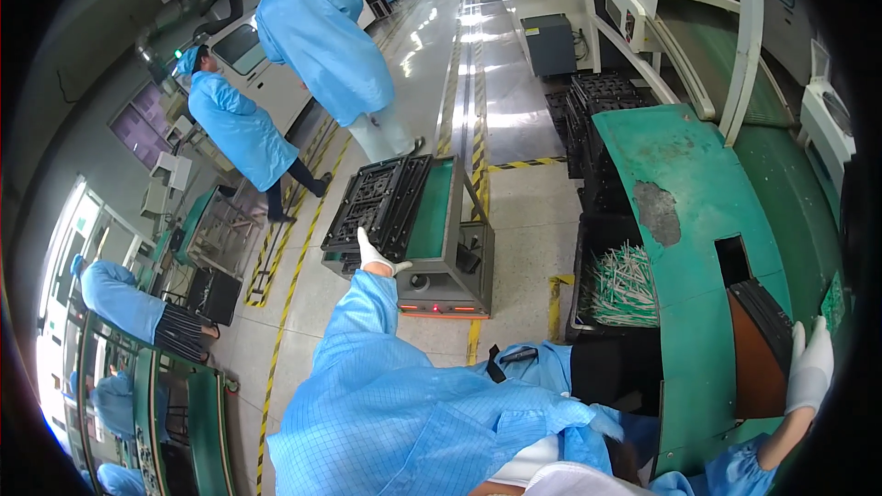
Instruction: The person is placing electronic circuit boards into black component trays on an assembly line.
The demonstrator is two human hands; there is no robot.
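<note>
Head view shows the left hand, gloved, fingers spread flat against the near edge of the black trays stacked on a cart, while the right hand, fingers straight and loosely open, rests on dark trays in the green bench slot.

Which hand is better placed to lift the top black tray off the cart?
Left. The left hand already rests on the black tray stack on the cart; the right hand is far off at the green workbench.
</note>
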